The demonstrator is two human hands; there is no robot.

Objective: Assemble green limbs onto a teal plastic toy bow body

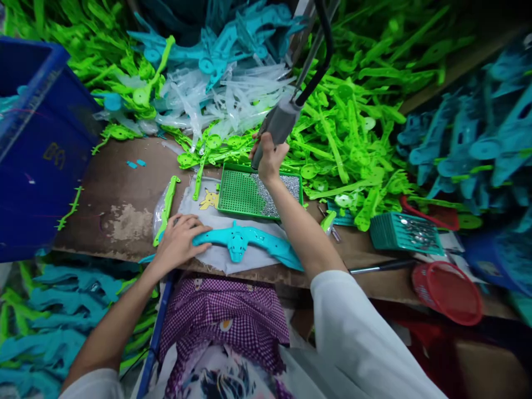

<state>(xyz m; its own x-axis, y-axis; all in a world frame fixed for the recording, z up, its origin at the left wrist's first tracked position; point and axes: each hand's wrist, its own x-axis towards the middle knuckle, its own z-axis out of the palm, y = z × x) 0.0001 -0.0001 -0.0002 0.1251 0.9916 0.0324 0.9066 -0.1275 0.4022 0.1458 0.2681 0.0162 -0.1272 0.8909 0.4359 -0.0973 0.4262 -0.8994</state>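
Worn brown workbench [124, 194] (paint flaking), green plastic parts [353, 127] heaped behind

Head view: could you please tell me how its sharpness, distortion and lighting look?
Head view: the turquoise part under the left hand is sharp; the edges bow and smear, blurring the blue crate; lighting is even, with no harsh glare on the green tray.

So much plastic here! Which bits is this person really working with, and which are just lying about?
In use:
left hand pressing on the teal part
right hand gripping the hanging grey tool
green tray of small silver bits

Lying about:
green parts heap
clear parts pile
blue crate
red basket
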